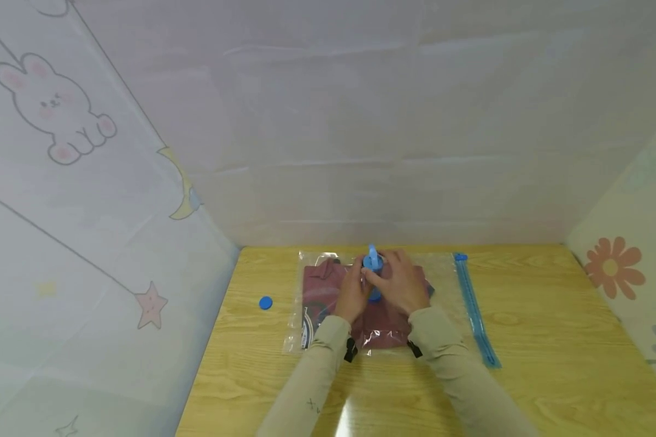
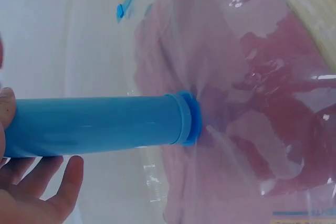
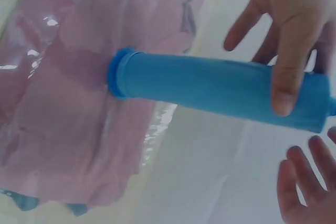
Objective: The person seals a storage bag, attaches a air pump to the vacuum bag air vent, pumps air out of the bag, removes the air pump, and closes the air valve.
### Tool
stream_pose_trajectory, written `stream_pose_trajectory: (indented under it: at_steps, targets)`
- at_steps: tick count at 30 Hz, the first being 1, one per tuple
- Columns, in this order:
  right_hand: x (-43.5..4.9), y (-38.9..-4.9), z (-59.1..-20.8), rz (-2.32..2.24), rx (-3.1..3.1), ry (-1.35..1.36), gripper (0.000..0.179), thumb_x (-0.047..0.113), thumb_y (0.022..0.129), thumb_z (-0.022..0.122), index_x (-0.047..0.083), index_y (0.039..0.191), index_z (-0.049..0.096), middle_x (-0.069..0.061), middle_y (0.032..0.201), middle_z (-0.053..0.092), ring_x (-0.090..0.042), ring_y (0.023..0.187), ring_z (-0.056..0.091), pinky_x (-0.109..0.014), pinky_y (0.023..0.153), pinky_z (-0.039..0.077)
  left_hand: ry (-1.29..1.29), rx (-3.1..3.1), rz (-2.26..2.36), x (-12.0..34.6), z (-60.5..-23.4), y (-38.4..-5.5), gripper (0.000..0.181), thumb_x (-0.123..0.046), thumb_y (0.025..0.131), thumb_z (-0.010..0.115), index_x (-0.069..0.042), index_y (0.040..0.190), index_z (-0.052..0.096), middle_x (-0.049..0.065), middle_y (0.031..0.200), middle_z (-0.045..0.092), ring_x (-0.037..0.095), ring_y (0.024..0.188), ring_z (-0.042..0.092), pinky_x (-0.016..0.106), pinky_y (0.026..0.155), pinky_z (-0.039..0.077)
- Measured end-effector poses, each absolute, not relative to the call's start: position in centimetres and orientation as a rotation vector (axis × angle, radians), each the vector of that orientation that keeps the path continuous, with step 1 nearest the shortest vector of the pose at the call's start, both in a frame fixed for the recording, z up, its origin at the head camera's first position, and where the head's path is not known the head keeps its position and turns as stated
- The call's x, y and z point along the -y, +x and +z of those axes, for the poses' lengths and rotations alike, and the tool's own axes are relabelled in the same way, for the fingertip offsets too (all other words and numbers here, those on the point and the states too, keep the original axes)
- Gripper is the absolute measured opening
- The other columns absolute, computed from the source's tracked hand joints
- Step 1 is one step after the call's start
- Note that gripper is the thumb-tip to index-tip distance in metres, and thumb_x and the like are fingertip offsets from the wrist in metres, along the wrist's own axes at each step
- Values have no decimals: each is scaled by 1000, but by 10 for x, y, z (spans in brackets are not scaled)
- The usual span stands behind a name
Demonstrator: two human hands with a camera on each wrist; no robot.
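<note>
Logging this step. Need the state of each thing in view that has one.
Clear plastic bag: lying on the wooden table, maroon cloth inside.
Blue cylindrical plastic pump: standing, base on the bag.
Blue plastic zip strip: slider at far end, seal unclear.
Round blue plastic disc: lying loose, left of the bag.
Bare right hand: gripping the pump.
Bare left hand: at the pump's upper end, grip unclear.
</note>
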State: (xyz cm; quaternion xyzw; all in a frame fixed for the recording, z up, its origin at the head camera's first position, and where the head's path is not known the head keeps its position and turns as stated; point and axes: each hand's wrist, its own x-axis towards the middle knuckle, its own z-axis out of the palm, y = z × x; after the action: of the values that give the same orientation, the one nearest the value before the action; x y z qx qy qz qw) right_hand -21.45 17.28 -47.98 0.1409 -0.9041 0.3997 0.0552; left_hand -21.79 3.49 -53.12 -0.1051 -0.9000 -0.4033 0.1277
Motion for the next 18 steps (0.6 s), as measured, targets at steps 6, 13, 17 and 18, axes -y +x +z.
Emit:
stream_pose_trajectory:
  at_steps: [6, 13, 17, 18]
  targets:
    - [-170, -212, -468, 1106, 2665, 381, 46, 42, 93, 60, 6, 122, 62, -9, 96, 61, -23, 82, 58, -39, 68, 50, -296, 2682, -1171, -34, -528, -220, 46, -25, 95, 62, -14, 136, 45, 9, 130, 61, 26, 117, 61, 40, 98, 51]
    - [-168, -213, -459, 1012, 2734, 393, 36, 33, 96, 55, 6, 119, 63, -8, 93, 67, -22, 74, 60, -38, 64, 50, -333, 2720, -1227, -31, -526, -225, 42, -23, 94, 64, -14, 131, 47, 8, 131, 60, 28, 122, 58, 40, 102, 48]
    - [-166, -214, -456, 981, 2748, 395, 34, 32, 97, 55, 6, 116, 63, -11, 97, 68, -26, 80, 64, -42, 67, 53, -333, 2738, -1250, -30, -522, -226, 40, -22, 93, 64, -15, 130, 48, 8, 133, 60, 26, 122, 58, 39, 102, 48]
    - [-166, -214, -456, 972, 2750, 392, 34, 33, 97, 55, 6, 116, 64, -11, 98, 68, -27, 82, 64, -43, 68, 53, -327, 2742, -1253, -30, -521, -225, 40, -22, 93, 64, -15, 129, 48, 8, 133, 60, 25, 122, 58, 39, 102, 49]
